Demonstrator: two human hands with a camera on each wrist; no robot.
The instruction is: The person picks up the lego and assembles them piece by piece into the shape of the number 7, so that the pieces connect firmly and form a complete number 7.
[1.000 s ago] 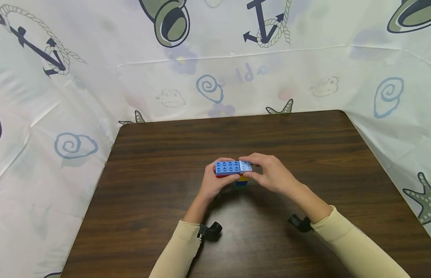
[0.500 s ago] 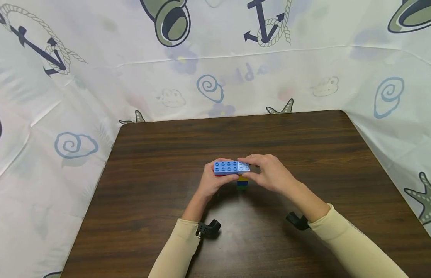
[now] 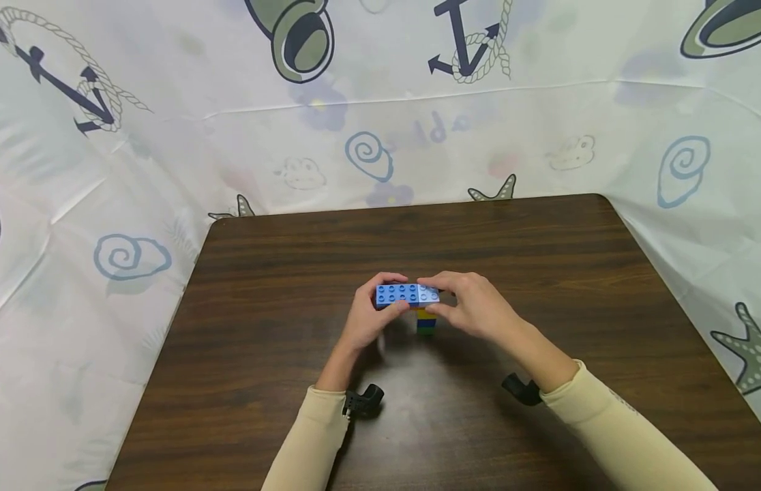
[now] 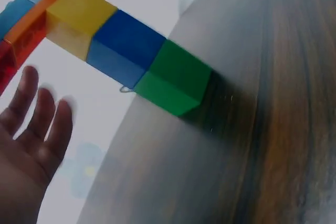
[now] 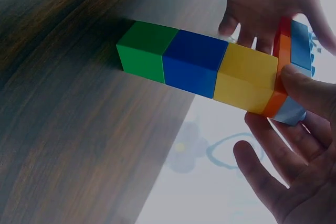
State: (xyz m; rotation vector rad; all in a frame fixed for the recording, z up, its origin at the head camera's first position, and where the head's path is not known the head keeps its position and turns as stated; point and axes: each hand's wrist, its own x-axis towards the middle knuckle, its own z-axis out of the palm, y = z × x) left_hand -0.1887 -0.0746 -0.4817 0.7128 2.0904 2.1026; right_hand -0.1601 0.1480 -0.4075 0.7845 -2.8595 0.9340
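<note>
A stack of toy building bricks stands upright on the table. From the bottom come a green brick (image 5: 144,51), a dark blue brick (image 5: 194,62) and a yellow brick (image 5: 247,74). An orange brick (image 5: 282,51) and a red brick (image 4: 6,64) form the layer above, reaching out leftward. On top lie a blue brick (image 3: 389,297) and a light blue brick (image 3: 428,295). My right hand (image 3: 479,303) pinches the light blue end between thumb and fingers. Around the blue end, my left hand (image 3: 362,317) has its fingers spread, apart from the bricks in the left wrist view.
The brown wood-grain table (image 3: 282,273) extends around the stack on all sides. Behind it hangs a white patterned cloth (image 3: 233,150). Black wrist cameras (image 3: 363,400) sit on both forearms.
My left hand has loosened and drawn slightly left, its thumb and fingers spreading from the blue end. My right hand keeps its pinch; the stack looks nearly still.
</note>
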